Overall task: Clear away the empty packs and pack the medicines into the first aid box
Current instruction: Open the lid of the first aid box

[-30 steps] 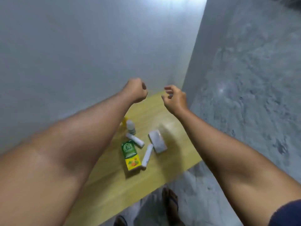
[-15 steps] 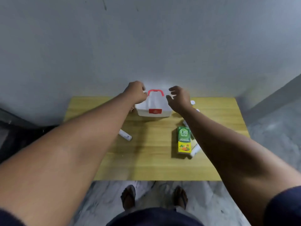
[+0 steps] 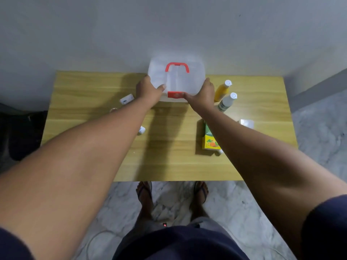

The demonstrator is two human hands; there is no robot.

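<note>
Now both hands have reached the first aid box. Half a second ago they were up in the air on each side of it, and a second ago the person was looking off to one side of the table. So the job of opening the box looks ready to start, and nothing seems packed yet.

The box is white with a red handle. It sits at 12 o'clock on the wooden table, right against the wall.

The left hand presses on the box's left front corner, with its thumb on the lid. The right hand holds the right front corner, and its fingers touch the red latch. Both arms are stretched out straight. The lid looks closed.

At 2 o'clock stand a yellow bottle and a white bottle. A green and yellow carton lies at 3 o'clock, partly under the right arm. A small white pack lies at 10 o'clock.
</note>
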